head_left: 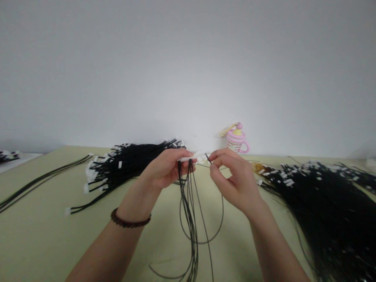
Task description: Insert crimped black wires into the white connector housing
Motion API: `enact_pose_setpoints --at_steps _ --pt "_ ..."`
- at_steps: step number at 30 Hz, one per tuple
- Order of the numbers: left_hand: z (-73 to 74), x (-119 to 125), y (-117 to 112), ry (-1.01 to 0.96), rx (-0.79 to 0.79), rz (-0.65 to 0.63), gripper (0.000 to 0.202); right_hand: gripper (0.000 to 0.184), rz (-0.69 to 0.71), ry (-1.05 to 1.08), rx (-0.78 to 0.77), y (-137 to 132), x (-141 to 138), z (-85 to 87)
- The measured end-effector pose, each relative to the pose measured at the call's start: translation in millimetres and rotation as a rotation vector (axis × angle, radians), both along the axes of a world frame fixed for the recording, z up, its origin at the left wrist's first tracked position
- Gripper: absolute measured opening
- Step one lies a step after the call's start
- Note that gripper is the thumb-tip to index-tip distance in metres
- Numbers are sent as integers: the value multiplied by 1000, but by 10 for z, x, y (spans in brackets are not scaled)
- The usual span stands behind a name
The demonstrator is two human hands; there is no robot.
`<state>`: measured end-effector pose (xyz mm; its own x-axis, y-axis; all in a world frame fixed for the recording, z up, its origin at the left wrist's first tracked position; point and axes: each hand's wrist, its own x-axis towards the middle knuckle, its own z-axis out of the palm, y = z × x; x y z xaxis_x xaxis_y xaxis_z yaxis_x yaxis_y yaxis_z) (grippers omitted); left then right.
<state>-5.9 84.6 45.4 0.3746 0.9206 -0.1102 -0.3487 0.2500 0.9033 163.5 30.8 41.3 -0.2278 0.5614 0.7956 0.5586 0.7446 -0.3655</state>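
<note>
My left hand (pixel 170 166) is closed on a white connector (pixel 188 158), pinching it between thumb and fingers. Several black wires (pixel 192 219) hang down from the connector toward the table's near edge. To the right, my right hand (pixel 232 178) pinches the end of a single thin black wire (pixel 208 158) between thumb and forefinger. That wire end is close to the connector's right side; whether they touch is too blurred to tell. Some small white pieces (pixel 201 159) show on the table behind the gap between my hands.
A bundle of black cables (pixel 141 156) with white connectors lies at the back left, with loose cables (pixel 44 180) farther left. A large heap of black wires (pixel 329 211) covers the right side. A pink and white cup-shaped item (pixel 235 141) stands by the wall (pixel 188 70).
</note>
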Motion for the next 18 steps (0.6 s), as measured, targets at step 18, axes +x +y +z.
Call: enact_pose_setpoints --at_steps 18 --pt "43 -4 -48 61 102 29 19 15 64 11 -34 -1 41 -4"
